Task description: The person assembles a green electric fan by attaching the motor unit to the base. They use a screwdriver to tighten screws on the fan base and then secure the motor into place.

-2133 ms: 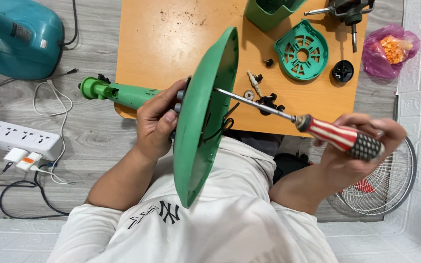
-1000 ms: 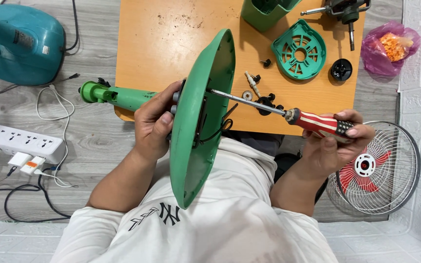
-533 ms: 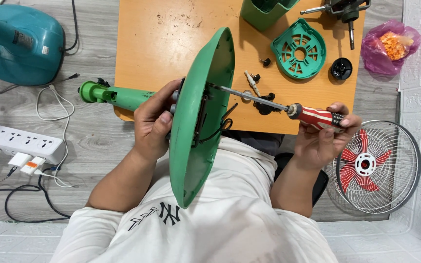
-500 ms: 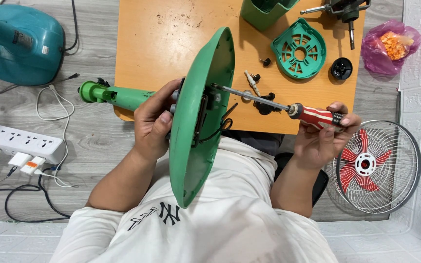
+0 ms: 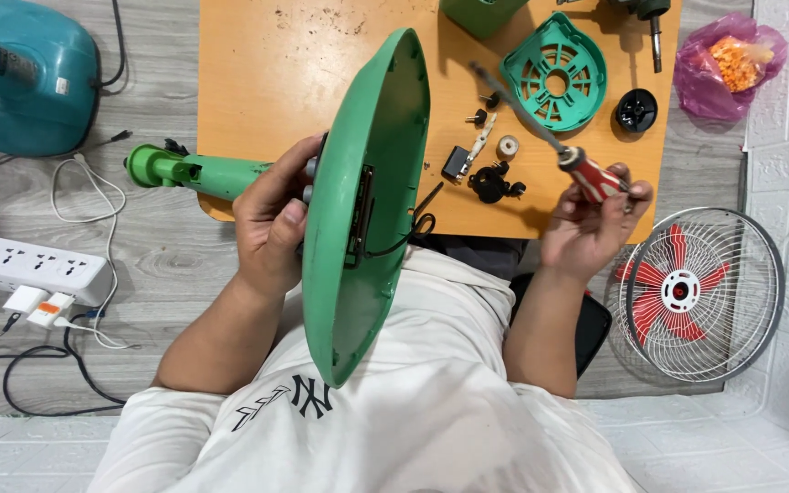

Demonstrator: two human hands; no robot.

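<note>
My left hand (image 5: 271, 219) clamps the stiff, unwieldy green fan base (image 5: 367, 201) by its neck, while my right hand (image 5: 591, 224) grips the screwdriver (image 5: 586, 173).

I see the fan base (image 5: 367, 201) standing on edge over my lap, between my left hand (image 5: 271, 219) and my right hand (image 5: 591, 228). The table (image 5: 267, 73) lies beyond it, with the round grille cover (image 5: 554, 78) on its far right. The caged fan (image 5: 696, 292) sits on the floor right of me, the power strip (image 5: 20, 265) left.
</note>
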